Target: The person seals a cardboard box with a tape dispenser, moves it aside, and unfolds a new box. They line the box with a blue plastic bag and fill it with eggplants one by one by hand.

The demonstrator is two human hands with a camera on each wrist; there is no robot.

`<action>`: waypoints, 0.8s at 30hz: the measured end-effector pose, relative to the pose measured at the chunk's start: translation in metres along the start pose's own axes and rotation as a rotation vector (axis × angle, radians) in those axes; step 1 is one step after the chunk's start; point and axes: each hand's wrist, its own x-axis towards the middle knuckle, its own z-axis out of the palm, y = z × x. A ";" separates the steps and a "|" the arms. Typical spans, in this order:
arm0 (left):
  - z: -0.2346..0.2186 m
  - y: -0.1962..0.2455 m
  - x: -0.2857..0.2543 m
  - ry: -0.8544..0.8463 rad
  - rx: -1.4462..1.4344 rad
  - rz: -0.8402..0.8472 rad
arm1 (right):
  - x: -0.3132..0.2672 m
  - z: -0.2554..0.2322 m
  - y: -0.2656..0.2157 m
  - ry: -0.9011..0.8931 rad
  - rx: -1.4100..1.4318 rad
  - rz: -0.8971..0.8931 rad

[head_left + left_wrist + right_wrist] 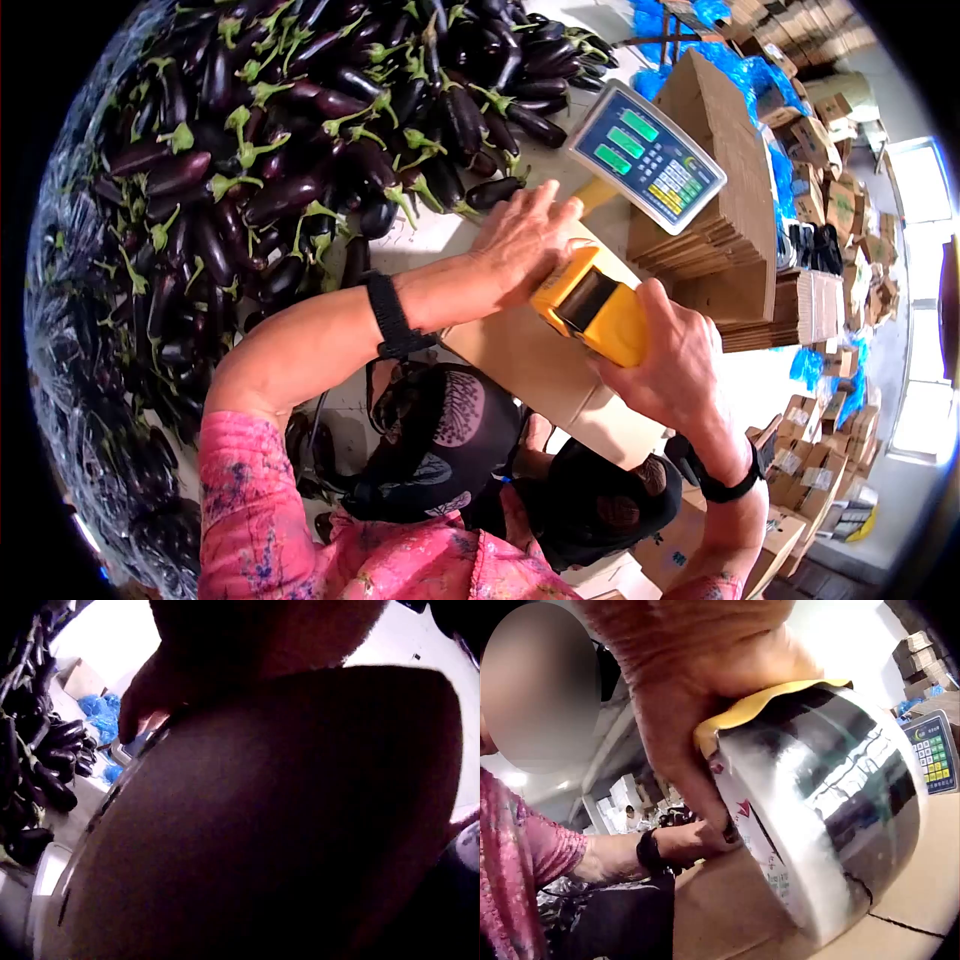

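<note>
My right hand (675, 360) grips a yellow tape dispenser (625, 330) over the cardboard box (515, 360). A large roll of clear packing tape (840, 802) sits in the dispenser, close over the box in the right wrist view. My left hand (525, 240) lies at the far part of the box beside the dispenser's front end, its fingers extended toward the scale. In the left wrist view, the dark box surface (247, 817) fills most of the picture, with the left hand (195, 667) in shadow above it.
A large heap of eggplants (300, 150) covers the left side. Beyond the box stands a scale display (645, 155) on a post. Flattened cardboard sheets (700, 240) stand inside an open carton at the right. More cartons (810, 480) and blue plastic bags (740, 70) lie farther off.
</note>
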 end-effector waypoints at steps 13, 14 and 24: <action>-0.015 0.010 0.009 -0.113 0.388 0.160 | -0.086 -0.018 0.070 0.049 0.086 0.100; -0.011 0.006 0.010 -0.124 0.367 0.112 | -0.105 -0.017 0.084 0.027 0.103 0.148; -0.011 0.016 0.019 -0.079 0.122 -0.098 | -0.192 0.062 0.169 0.172 0.232 0.104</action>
